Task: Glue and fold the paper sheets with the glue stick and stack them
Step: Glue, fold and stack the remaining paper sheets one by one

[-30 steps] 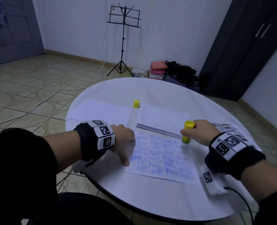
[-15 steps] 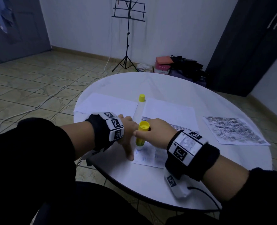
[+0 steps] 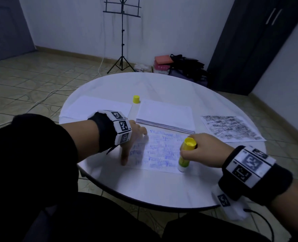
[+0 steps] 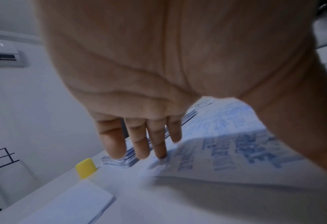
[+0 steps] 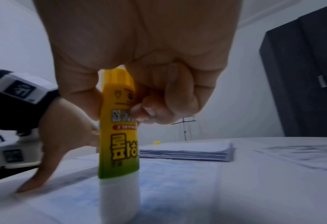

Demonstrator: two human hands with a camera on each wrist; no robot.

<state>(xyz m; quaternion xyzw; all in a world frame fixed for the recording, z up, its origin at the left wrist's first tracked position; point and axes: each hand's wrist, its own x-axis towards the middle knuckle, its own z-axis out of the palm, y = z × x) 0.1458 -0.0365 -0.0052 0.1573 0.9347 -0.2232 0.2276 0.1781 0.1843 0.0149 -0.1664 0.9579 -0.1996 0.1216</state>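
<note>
A sheet with blue writing [image 3: 160,151] [image 4: 225,148] [image 5: 177,174] lies flat on the round white table [image 3: 162,186], near its front. My left hand [image 3: 132,142] [image 4: 139,136] presses the sheet's left edge with straight fingers [image 4: 158,145]. My right hand [image 3: 202,151] [image 5: 139,91] grips a yellow and green glue stick [image 3: 185,154] [image 5: 118,136] upright, its white tip down on the sheet's near right corner. The stick's yellow cap [image 3: 136,99] [image 4: 86,167] stands behind, between two paper piles.
A thick stack of white sheets [image 3: 165,116] [image 5: 187,153] lies behind the written sheet. A second white pile [image 3: 95,107] is at the left, a black-printed sheet [image 3: 230,128] at the right. A music stand [image 3: 122,32] and bags [image 3: 183,65] sit on the floor beyond.
My right hand carried the glue stick from the sheet's far right to its left side, then back right to the near right corner. The left hand stayed on the left edge.
</note>
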